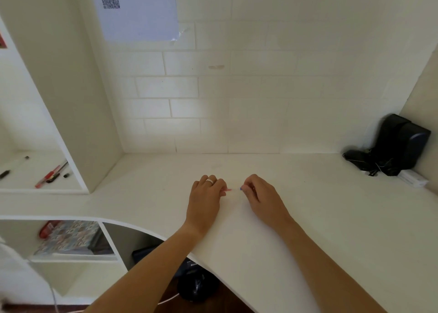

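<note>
Far to the left, a red plastic pen [48, 175] lies on a white side shelf, well apart from the work and no threat to it. On the smooth white desk top [331, 206], the left hand [206, 198], a silver ring on 1 finger, rests with its fingers curled and pinches a thin pink sliver [228, 189] at its fingertips; what the sliver is made of is too small to tell. Just beside it, across a narrow gap, a tiny blue tip [241, 189] pokes out of the right hand [259, 194], whose fingers and thumb are likewise curled round it in a pinch. Whether the 2 bits are joined by something pale between them I cannot tell. The main risk, as I judge it, lies in that fine grip: so little of either piece shows that a slight slackening or sideways pull could let 1 slip, and it would be hard to find on the white surface. If they are joined, pulling too hard could snap the link. At the far right, a black plastic device with trailing cords [400, 142] sits in the corner, well apart.
</note>
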